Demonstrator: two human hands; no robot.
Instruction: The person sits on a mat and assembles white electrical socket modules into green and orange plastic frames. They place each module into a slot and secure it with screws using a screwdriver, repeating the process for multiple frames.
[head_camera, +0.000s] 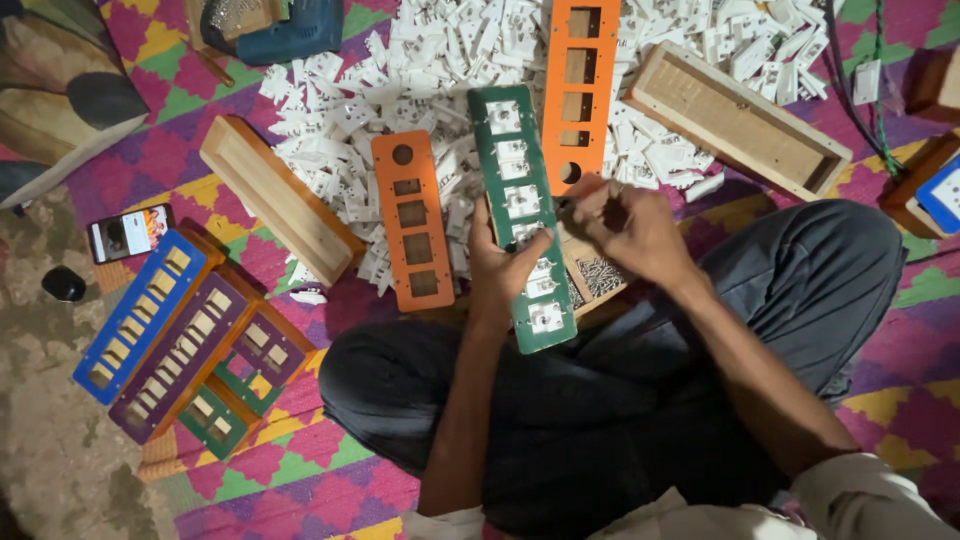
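Observation:
My left hand (503, 270) grips a long green panel (521, 190) fitted with several white switch pieces, held upright over my crossed legs. My right hand (632, 228) is closed beside the panel's right edge, fingers pinched on a small dark thing that I cannot make out. Just under the right hand lies a small open box of screws (600, 277). An orange panel (413, 232) with empty cut-outs lies to the left of the green one, and a second orange panel (580, 80) lies beyond my right hand.
A heap of white plastic switch parts (430, 70) covers the mat ahead. Two empty wooden boxes (275, 197) (735, 120) flank it. Blue, purple and green framed boards (185, 335) are stacked at left, near a phone (130, 232). A patterned mat (300, 470) lies underneath.

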